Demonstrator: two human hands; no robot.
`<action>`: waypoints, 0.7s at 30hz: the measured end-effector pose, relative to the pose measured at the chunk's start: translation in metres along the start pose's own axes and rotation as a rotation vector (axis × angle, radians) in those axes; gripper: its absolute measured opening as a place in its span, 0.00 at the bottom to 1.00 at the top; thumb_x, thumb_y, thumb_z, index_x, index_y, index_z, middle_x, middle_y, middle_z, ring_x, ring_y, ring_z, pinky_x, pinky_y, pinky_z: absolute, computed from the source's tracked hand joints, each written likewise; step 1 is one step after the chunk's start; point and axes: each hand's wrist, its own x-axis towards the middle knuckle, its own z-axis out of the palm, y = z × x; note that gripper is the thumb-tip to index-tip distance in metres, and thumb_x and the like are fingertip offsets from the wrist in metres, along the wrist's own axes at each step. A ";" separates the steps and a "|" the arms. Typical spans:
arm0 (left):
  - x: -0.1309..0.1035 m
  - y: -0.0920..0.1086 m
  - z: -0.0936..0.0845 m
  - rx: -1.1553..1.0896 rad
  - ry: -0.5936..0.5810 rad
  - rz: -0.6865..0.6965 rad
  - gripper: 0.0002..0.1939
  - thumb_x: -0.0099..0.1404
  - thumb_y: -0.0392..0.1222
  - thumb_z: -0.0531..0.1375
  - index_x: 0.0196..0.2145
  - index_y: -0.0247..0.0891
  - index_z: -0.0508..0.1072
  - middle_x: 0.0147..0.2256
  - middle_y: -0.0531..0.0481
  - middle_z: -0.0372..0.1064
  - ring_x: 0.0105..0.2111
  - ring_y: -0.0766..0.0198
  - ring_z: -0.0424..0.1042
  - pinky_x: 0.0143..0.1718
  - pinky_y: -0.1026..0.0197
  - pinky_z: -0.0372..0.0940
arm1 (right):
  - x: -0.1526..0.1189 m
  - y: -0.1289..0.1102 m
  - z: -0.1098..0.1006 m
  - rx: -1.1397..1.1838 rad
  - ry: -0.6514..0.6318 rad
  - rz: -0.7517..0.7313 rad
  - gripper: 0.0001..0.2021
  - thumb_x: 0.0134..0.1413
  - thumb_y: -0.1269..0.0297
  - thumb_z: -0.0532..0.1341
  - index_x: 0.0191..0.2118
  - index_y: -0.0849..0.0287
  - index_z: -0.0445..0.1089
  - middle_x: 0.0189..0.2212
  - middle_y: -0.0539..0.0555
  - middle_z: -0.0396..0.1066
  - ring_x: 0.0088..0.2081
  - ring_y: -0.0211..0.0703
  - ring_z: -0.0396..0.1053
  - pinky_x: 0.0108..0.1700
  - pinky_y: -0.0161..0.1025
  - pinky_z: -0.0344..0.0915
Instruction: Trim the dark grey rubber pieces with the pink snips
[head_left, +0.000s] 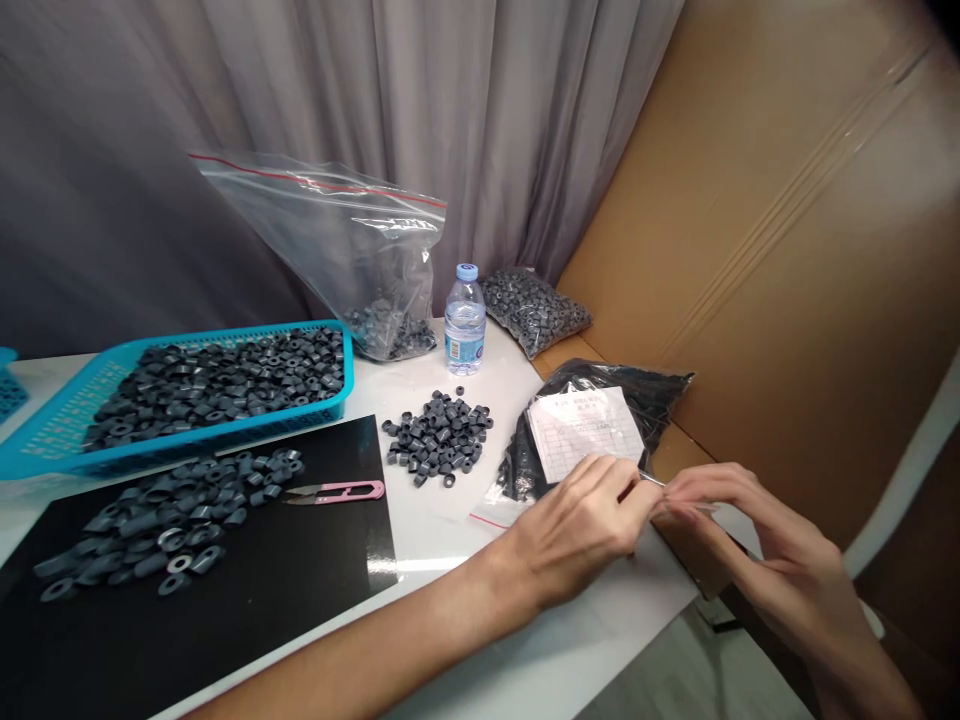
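both left hand and right hand pinch something thin, can't tell what. pinch softly, minding the bag beyond the left.

We can't identify the thin item, mostly hidden by left hand and right hand; slip print unreadable; second basket cut off left.

Rings in basket | snips on board | bag right of pile
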 end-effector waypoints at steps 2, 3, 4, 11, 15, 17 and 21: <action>-0.004 -0.001 -0.001 -0.016 -0.008 -0.020 0.07 0.75 0.35 0.53 0.44 0.32 0.70 0.38 0.46 0.68 0.39 0.60 0.70 0.42 0.59 0.66 | -0.002 0.003 0.000 0.020 0.023 -0.005 0.03 0.64 0.68 0.64 0.42 0.52 0.73 0.40 0.52 0.73 0.44 0.47 0.71 0.48 0.43 0.65; -0.007 -0.002 -0.002 -0.009 -0.011 -0.025 0.07 0.76 0.37 0.53 0.44 0.33 0.70 0.38 0.47 0.69 0.39 0.59 0.70 0.42 0.59 0.67 | -0.003 0.005 0.000 0.028 0.035 0.000 0.04 0.64 0.68 0.64 0.42 0.52 0.73 0.40 0.52 0.73 0.45 0.47 0.70 0.48 0.44 0.65; -0.011 -0.003 -0.004 0.005 -0.016 -0.030 0.08 0.76 0.38 0.53 0.44 0.33 0.70 0.38 0.47 0.69 0.39 0.59 0.70 0.41 0.58 0.67 | -0.004 0.006 -0.001 0.033 0.050 0.004 0.04 0.64 0.68 0.64 0.42 0.52 0.73 0.40 0.52 0.73 0.45 0.48 0.70 0.49 0.44 0.65; -0.029 -0.008 -0.013 0.038 0.000 -0.026 0.13 0.76 0.31 0.47 0.39 0.32 0.70 0.34 0.47 0.67 0.34 0.61 0.69 0.37 0.59 0.67 | 0.001 0.008 -0.001 0.083 0.069 -0.024 0.06 0.64 0.72 0.62 0.42 0.53 0.74 0.40 0.53 0.72 0.44 0.46 0.70 0.46 0.42 0.66; -0.018 -0.008 -0.007 0.117 0.098 -0.003 0.14 0.76 0.29 0.46 0.38 0.31 0.70 0.31 0.47 0.66 0.32 0.61 0.68 0.36 0.58 0.67 | 0.007 0.007 0.004 0.119 0.180 -0.017 0.07 0.64 0.73 0.62 0.41 0.53 0.75 0.40 0.53 0.72 0.43 0.45 0.71 0.43 0.40 0.67; -0.016 -0.007 -0.005 0.139 0.106 -0.033 0.13 0.77 0.33 0.48 0.38 0.32 0.70 0.32 0.48 0.66 0.32 0.61 0.69 0.35 0.58 0.67 | 0.007 0.007 0.007 0.110 0.219 -0.005 0.06 0.63 0.72 0.63 0.40 0.53 0.75 0.39 0.53 0.73 0.43 0.45 0.71 0.44 0.40 0.67; -0.027 -0.010 -0.011 0.131 0.067 -0.042 0.09 0.77 0.38 0.52 0.41 0.33 0.70 0.34 0.48 0.67 0.34 0.61 0.70 0.35 0.60 0.67 | 0.000 0.008 0.009 0.142 0.249 0.012 0.05 0.63 0.71 0.63 0.40 0.54 0.75 0.38 0.53 0.72 0.43 0.46 0.70 0.45 0.41 0.67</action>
